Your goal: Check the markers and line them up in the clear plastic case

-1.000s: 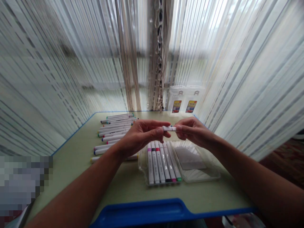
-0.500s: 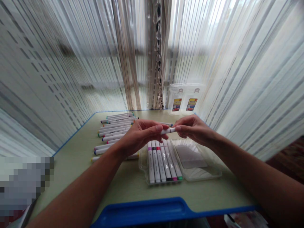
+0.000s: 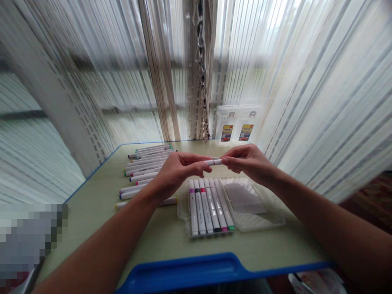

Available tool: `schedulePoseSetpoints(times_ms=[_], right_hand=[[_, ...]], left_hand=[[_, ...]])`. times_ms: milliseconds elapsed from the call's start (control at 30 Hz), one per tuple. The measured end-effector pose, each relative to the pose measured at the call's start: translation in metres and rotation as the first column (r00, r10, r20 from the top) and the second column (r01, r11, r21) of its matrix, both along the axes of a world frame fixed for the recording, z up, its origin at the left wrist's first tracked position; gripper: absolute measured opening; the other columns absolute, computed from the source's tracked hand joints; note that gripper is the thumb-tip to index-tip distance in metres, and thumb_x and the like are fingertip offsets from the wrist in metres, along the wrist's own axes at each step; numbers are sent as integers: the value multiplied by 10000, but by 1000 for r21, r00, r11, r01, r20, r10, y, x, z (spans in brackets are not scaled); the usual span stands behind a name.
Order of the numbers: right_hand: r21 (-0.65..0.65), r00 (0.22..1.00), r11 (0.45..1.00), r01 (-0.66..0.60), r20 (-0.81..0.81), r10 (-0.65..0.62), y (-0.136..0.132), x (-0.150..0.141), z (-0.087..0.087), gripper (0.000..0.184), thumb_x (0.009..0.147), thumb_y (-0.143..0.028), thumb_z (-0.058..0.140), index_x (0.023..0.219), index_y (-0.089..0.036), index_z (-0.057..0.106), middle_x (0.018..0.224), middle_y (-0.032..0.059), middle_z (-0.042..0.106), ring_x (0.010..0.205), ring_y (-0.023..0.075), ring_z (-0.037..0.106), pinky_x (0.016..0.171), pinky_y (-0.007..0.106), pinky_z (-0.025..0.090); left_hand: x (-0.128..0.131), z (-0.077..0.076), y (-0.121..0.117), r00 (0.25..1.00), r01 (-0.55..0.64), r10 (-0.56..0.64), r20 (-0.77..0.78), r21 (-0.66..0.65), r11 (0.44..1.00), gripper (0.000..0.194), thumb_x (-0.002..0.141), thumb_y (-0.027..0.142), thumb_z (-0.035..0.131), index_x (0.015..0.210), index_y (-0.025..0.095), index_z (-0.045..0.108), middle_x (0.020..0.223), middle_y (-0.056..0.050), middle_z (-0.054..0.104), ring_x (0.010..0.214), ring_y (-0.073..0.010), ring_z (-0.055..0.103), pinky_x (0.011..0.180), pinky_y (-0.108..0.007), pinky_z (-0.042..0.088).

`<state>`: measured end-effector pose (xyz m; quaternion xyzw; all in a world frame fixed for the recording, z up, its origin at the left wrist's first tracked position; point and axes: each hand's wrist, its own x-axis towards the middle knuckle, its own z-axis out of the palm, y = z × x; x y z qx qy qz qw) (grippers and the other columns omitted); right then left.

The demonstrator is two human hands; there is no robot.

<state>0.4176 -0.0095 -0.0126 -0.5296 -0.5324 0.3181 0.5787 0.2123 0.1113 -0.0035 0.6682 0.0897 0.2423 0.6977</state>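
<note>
A white marker (image 3: pixel 213 162) lies almost level between my two hands, above the table. My left hand (image 3: pixel 186 168) pinches one end with thumb and fingers, and my right hand (image 3: pixel 241 159) grips the other; both ends are hidden by fingers. Below them is an open clear plastic case (image 3: pixel 211 234), its left half holding several white markers (image 3: pixel 203 212) side by side with coloured bands or ends. The case's lid (image 3: pixel 275 218) lies flat to the right with a pale sheet (image 3: pixel 245 198) in it. Several more markers (image 3: pixel 143 177) lie in a loose stack left of my left hand.
Two clear upright cases (image 3: pixel 235 126) with yellow labels stand at the table's back edge. White string curtains (image 3: pixel 122 73) and a bead strand (image 3: pixel 200 69) hang behind. The pale green table (image 3: pixel 159 241) has a blue raised front edge (image 3: pixel 186 269). A clear bag or container (image 3: pixel 318 281) sits below right.
Both hands still hold the marker, which looks more level and slightly higher in view. The camera view has shifted a little; the case and the other markers stay in place.
</note>
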Motion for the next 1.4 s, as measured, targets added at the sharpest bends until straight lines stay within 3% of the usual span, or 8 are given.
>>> schedulePoseSetpoints(times_ms=[267,633,933,1133,1400], right_hand=[[-10,993,996,90,72,-89,-2,-12,9,296,681,-420,889,721,-143,794,541,19,613,469,71,423,421,231,254],[21,980,997,75,182,-78,-4,-18,12,326,659,-423,898,738,-124,796,522,-13,587,464,60,416,415,221,282],[44,977,996,81,194,-88,-6,-16,9,313,700,-390,887,877,-140,823,566,-1,607,487,76,444,419,225,285],[63,986,996,69,147,-77,-5,-16,6,298,719,-387,877,888,-147,822,668,49,699,484,74,451,420,230,290],[111,949,985,134,273,-160,-6,-20,9,272,656,-373,915,777,-149,819,604,23,684,511,87,517,451,220,365]], left_hand=[[2,-2,0,995,-81,84,-51,74,994,224,741,268,846,930,152,821,808,-87,779,718,-141,689,661,-242,543],[4,0,-5,985,-117,135,-109,164,980,255,717,279,860,907,115,812,722,-35,723,609,-91,599,599,-214,503],[7,-4,-3,978,-194,202,-54,123,973,258,700,284,869,872,105,801,719,-48,726,599,-102,611,587,-224,514],[7,-6,-2,986,-160,165,-38,113,981,244,767,314,825,864,96,777,764,-78,746,636,-131,658,624,-259,559],[6,-3,-9,982,-171,182,-42,193,966,253,734,272,855,902,91,802,723,-67,749,590,-104,639,584,-212,524]])
